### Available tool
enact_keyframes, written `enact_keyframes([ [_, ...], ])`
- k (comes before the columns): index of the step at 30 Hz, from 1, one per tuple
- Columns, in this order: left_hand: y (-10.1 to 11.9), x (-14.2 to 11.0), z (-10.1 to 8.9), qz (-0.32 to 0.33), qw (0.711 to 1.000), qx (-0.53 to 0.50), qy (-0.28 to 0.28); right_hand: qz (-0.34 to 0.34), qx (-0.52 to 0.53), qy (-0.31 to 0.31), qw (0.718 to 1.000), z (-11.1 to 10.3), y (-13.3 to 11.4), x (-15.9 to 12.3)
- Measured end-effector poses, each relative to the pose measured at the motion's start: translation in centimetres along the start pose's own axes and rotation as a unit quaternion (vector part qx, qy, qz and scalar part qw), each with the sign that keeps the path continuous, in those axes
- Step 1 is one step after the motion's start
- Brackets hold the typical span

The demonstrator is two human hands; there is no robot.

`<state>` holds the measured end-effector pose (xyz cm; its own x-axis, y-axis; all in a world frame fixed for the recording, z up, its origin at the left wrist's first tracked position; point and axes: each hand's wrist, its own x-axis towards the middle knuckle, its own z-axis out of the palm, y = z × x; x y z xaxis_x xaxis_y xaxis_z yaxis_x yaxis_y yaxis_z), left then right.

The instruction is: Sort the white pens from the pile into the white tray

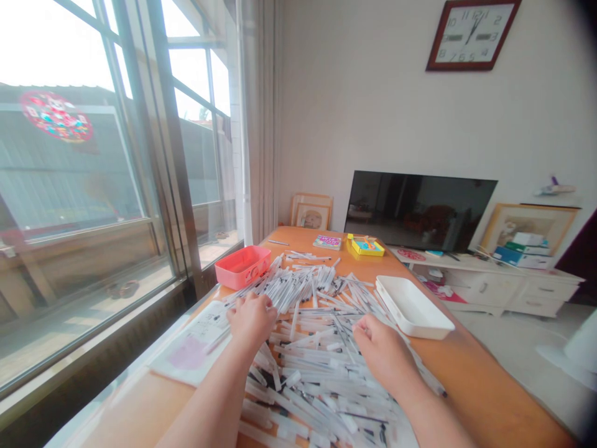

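A wide heap of pens (321,361) with translucent white barrels and dark tips covers the middle of the table. My left hand (252,316) is over the heap's left side, its fingers bent downward. A pale pen (217,338) sticks out from beneath that hand, over a printed sheet (189,351). On the right of the heap, my right hand (379,342) is closed with thumb and fingertips together. Whatever it pinches is too small or hidden to make out. Ahead of my left hand sits a red plastic basket (242,269); a white tray (420,311) lies beyond my right hand.
At the far end of the wooden table (471,379) lie a colourful booklet (327,241) and a yellow box (366,246). A large window (84,186) runs along the left. Behind the table, a television (420,208) stands on a white cabinet (499,289).
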<state>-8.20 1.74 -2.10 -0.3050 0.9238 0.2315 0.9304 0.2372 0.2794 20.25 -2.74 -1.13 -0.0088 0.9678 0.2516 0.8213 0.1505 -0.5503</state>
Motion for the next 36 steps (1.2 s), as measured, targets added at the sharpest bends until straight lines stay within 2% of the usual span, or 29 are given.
enact_keyframes([
  [4,0.1,0.0,1.0,0.028,0.999,0.005,0.013,-0.001,0.006,0.000,1.000,0.0,0.0,0.0],
  [12,0.0,0.3,2.3,0.034,0.998,0.013,0.055,0.001,0.009,0.001,1.000,0.0,-0.3,0.0],
  [23,-0.1,0.8,3.1,0.042,0.998,0.010,0.035,-0.008,0.027,-0.009,1.000,0.2,-0.4,-0.1],
  [29,0.1,0.8,3.0,0.040,0.998,0.012,0.039,-0.010,0.035,-0.018,0.999,0.2,-0.5,-0.1],
  [36,0.5,0.7,2.0,0.028,0.999,0.001,0.045,-0.007,0.039,-0.022,0.999,0.2,-0.4,-0.1],
])
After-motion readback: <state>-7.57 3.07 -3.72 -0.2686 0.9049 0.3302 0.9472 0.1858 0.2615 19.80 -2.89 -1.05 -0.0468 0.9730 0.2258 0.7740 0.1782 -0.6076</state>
